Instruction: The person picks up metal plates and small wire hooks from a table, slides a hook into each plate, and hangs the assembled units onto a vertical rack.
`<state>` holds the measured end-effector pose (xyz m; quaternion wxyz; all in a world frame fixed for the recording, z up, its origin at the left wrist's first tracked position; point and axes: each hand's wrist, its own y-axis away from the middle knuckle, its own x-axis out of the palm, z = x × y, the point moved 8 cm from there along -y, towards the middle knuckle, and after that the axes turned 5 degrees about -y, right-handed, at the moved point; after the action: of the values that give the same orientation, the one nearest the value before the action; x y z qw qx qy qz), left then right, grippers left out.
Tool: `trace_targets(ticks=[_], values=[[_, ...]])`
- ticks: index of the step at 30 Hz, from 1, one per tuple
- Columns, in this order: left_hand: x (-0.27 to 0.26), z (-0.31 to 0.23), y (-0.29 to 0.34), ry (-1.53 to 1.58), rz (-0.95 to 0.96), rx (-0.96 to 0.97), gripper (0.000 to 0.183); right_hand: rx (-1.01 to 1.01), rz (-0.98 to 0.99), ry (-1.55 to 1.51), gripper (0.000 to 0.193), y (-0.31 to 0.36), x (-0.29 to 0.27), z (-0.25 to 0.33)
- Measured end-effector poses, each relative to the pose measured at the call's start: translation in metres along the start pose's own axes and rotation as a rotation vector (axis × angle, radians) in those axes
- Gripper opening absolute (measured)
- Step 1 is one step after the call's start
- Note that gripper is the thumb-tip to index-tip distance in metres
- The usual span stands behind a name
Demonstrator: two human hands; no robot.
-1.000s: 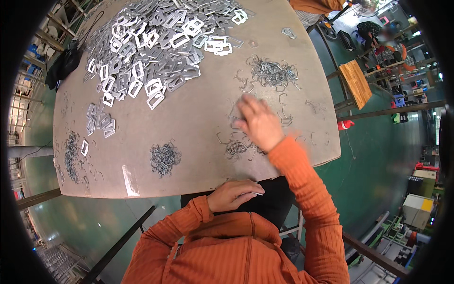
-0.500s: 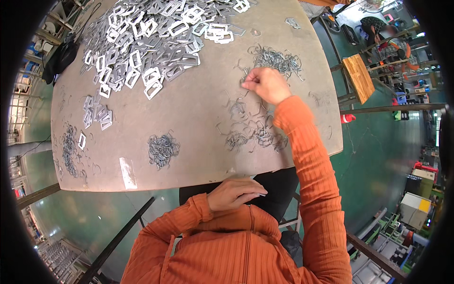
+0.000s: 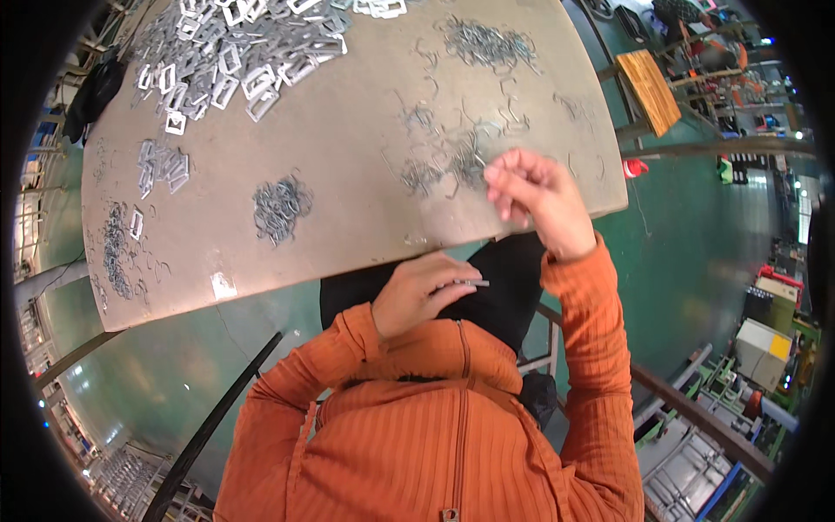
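My left hand (image 3: 419, 292) is in front of the table's near edge, above my lap. Its thumb and fingers close on a flat metal frame (image 3: 470, 283), seen edge-on. My right hand (image 3: 544, 198) hovers over the table's near right part, palm partly turned up. Thumb and forefinger pinch a thin wire hook (image 3: 480, 160), whose tip points up and left. Beside those fingers lie scattered wire hooks (image 3: 424, 177). A denser heap of wire hooks (image 3: 491, 43) sits farther back.
A big pile of metal frames (image 3: 228, 63) covers the far left. Nearer are a smaller group of frames (image 3: 161, 165), a round hook heap (image 3: 280, 209) and a long strip of hooks (image 3: 115, 252). A wooden board (image 3: 648, 91) stands beyond the table's right edge.
My right hand has come back from the far hooks toward the table's near edge and turned, with a hook in its fingertips. My left hand has tilted, showing more of the frame.
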<state>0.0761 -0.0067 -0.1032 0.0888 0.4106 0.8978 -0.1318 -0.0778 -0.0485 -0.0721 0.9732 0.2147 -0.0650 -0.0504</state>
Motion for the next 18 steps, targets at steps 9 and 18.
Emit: trace_targets(ticks=[9, 18], values=[[0.002, -0.011, 0.008, -0.054, -0.114, 0.033, 0.023, 0.049, -0.178, -0.255, 0.010, 0.114, 0.023, -0.059], [0.001, -0.012, 0.015, -0.008, -0.143, -0.001, 0.025, 0.014, -0.271, -0.309, 0.011, 0.116, 0.026, -0.070]])
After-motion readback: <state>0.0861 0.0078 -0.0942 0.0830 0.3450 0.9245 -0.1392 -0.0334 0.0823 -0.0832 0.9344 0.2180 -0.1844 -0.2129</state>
